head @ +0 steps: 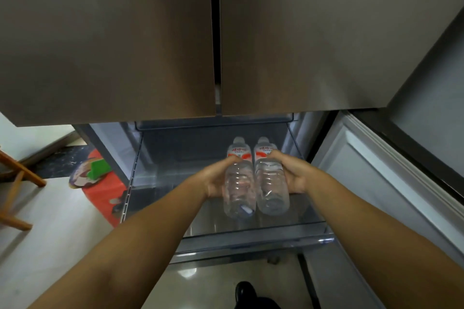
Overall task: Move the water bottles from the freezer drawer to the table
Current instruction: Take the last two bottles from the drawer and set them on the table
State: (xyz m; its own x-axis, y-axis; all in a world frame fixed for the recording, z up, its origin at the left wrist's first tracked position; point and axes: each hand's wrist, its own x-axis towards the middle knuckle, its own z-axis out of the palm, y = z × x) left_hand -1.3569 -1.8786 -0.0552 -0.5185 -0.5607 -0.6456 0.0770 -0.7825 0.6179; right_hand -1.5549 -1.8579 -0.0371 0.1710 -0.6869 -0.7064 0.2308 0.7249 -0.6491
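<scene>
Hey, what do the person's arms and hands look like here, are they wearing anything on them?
Both forearms are bare up to the frame edge: no sleeves show. The left hand and right hand wear no gloves, and no watch, bracelet or ring shows on the visible parts.

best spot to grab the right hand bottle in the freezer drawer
Grip the ribbed clear body just below the red label, coming from its outer right side, as the right hand does on the right bottle: the left bottle blocks its inner side.
</scene>
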